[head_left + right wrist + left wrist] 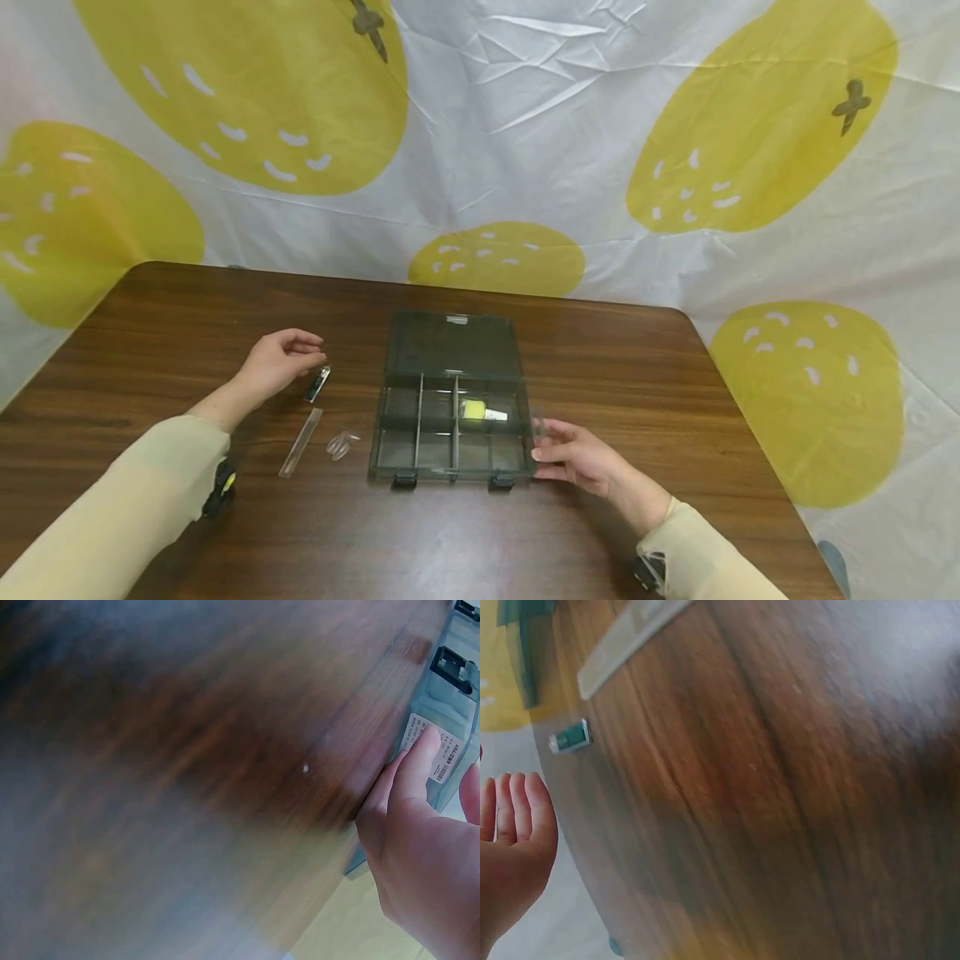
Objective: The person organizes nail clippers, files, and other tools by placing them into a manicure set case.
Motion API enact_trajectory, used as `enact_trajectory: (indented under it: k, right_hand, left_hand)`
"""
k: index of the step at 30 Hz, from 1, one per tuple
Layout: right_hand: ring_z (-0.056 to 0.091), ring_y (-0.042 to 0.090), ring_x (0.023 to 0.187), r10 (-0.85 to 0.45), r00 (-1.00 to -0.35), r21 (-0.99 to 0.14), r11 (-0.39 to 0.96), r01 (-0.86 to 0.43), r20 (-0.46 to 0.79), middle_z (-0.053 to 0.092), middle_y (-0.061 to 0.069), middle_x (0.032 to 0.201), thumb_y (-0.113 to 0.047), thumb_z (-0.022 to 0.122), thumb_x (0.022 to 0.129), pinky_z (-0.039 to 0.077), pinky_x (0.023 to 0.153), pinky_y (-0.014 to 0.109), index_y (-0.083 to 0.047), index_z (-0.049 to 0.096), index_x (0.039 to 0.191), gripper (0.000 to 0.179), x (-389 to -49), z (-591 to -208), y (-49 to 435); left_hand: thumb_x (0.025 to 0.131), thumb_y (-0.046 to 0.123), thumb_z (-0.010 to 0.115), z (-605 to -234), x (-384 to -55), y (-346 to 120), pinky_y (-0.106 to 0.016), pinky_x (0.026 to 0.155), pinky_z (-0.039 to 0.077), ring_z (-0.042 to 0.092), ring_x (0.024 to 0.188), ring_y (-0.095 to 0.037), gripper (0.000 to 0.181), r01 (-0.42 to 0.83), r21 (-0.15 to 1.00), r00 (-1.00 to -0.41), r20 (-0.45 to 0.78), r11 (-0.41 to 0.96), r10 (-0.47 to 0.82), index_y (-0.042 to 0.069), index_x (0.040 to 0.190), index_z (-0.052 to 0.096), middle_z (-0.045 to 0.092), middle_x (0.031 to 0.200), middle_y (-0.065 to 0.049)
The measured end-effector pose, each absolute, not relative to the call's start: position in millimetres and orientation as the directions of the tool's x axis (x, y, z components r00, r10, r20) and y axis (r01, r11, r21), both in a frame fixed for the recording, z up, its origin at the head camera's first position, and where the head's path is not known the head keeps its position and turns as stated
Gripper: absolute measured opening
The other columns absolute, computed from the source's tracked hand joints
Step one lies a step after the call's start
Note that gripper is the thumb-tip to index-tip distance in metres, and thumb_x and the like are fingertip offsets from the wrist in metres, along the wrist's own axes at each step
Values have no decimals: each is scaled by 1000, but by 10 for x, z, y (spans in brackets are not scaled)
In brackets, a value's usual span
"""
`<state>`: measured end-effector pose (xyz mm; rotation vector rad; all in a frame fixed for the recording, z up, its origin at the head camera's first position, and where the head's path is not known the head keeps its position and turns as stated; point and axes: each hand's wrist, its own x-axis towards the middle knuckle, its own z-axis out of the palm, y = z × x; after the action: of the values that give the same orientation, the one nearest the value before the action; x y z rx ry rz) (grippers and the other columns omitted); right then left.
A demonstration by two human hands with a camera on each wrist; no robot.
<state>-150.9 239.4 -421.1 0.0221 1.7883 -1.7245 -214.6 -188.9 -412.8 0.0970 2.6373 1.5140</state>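
Note:
A dark translucent compartment box [472, 450] lies on the table with its lid [453, 346] folded back. A small bottle [474, 409] of yellow with a white cap lies in a right-hand compartment. My right hand [577, 457] touches the box's right side; in the right wrist view its extended fingers rest against the wall by a white label [442, 754]. My left hand [279, 360] hovers with loosely bent fingers right over a nail clipper [318, 384]. The left wrist view shows that clipper on the wood, apart from the hand.
A clear flat strip [301, 442] lies left of the box. Between them sits a small clear plastic piece [340, 445]. Two black latches, one of them the left latch [405, 481], stick out at the box's front. A patterned cloth [510, 150] hangs behind the table [637, 367].

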Motion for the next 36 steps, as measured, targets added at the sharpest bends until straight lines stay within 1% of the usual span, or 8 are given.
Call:
enact_trajectory:
  k: [4,9,13,17,22,26,31,36]
  right_hand:
    - [55,4,84,-411,-791,-888,132,441,-454,45,7,110,0,56,87,55,81,27,10,12,144,72,-1501,-4211,2392]
    - [55,4,83,-411,-789,-886,134,443,-457,46,6,109,1,54,88,55,81,26,10,12,144,70,-1495,-4202,2383]
    - [54,4,83,-413,-789,-887,134,443,-456,46,6,110,1,54,88,55,81,27,10,12,144,70,-1499,-4200,2376]
    - [55,5,85,-410,-790,-887,134,443,-456,45,8,112,0,55,88,54,81,27,10,13,143,71,-1502,-4202,2379]
    - [55,6,87,-408,-792,-888,137,438,-454,44,11,115,-1,56,87,54,82,27,10,13,143,72,-1503,-4203,2385]
    - [55,6,87,-410,-792,-889,139,436,-453,44,12,117,-1,56,87,54,82,27,10,13,143,72,-1505,-4208,2386]
    - [55,5,87,-411,-792,-889,135,437,-451,45,10,114,0,56,87,54,82,27,10,13,144,71,-1503,-4209,2383]
    - [55,4,83,-414,-790,-889,130,440,-452,47,5,106,2,53,88,55,80,26,10,13,143,69,-1505,-4210,2387]
  left_hand:
    - [89,18,60,-4191,-2143,-1933,-20,68,52,55,74,4,41,-39,850,-991,-99,526,86,-9,118,53,59,114,-28]
    - [89,24,61,-4255,-2114,-1927,-27,72,55,61,78,-8,45,-81,820,-980,-170,567,106,-8,119,53,59,112,-26]
    - [86,25,64,-4274,-2105,-1898,-27,69,53,62,78,-16,46,-74,788,-979,-174,611,105,-8,115,55,62,105,-23]
    - [82,26,69,-4280,-2117,-1868,-24,64,49,62,79,-20,44,-52,746,-983,-156,664,98,-7,109,58,65,98,-21]
    - [76,18,72,-4305,-2130,-1836,-22,62,45,61,72,-15,36,-25,705,-990,-115,709,80,-7,99,62,68,87,-18]
    - [74,11,69,-4324,-2137,-1839,-22,60,45,58,65,-9,28,-15,693,-995,-84,721,60,-7,95,64,69,83,-17]
    - [75,10,65,-4325,-2140,-1858,-21,59,44,57,65,-7,27,-37,698,-995,-96,715,42,-7,96,64,69,84,-17]
    - [77,12,64,-4306,-2133,-1872,-20,57,45,54,61,-1,31,-70,728,-992,-123,682,29,-8,101,64,70,88,-18]
